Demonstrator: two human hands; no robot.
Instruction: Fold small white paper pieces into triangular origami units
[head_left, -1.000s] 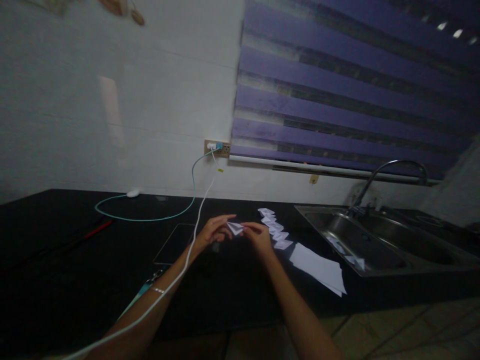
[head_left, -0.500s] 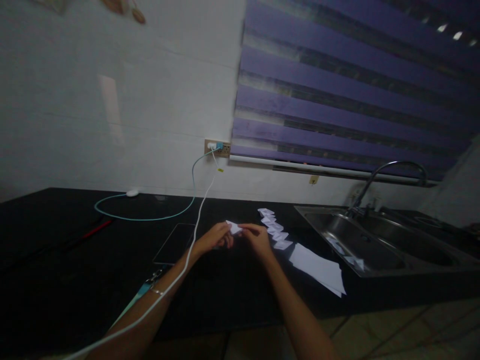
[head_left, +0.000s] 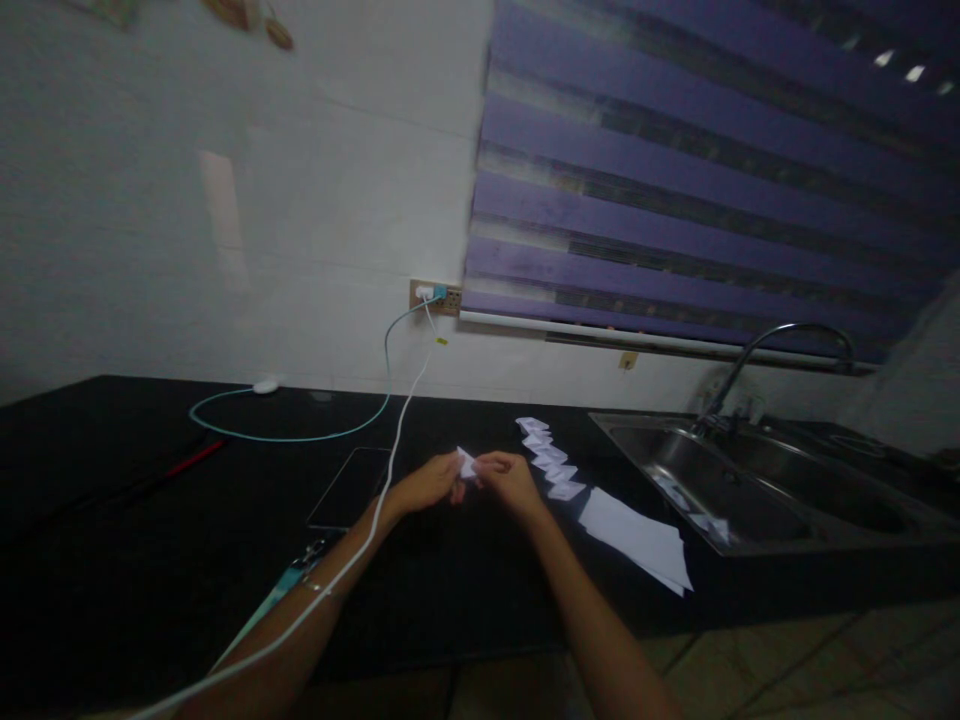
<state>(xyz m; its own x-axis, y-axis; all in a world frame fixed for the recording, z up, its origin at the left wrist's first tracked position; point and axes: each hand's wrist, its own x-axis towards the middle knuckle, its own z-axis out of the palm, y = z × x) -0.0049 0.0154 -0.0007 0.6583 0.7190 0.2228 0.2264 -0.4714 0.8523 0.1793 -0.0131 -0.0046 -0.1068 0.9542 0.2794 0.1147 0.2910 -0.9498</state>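
White folded paper (head_left: 466,465) sits between left hand (head_left: 433,482) and right hand (head_left: 510,480) fingertips.

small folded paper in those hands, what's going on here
A person is pinching a small folded piece of white paper between the left hand and the right hand, over a black countertop. To the right is a row of folded paper pieces, with a stack of white paper nearer the person, left of the steel sink.
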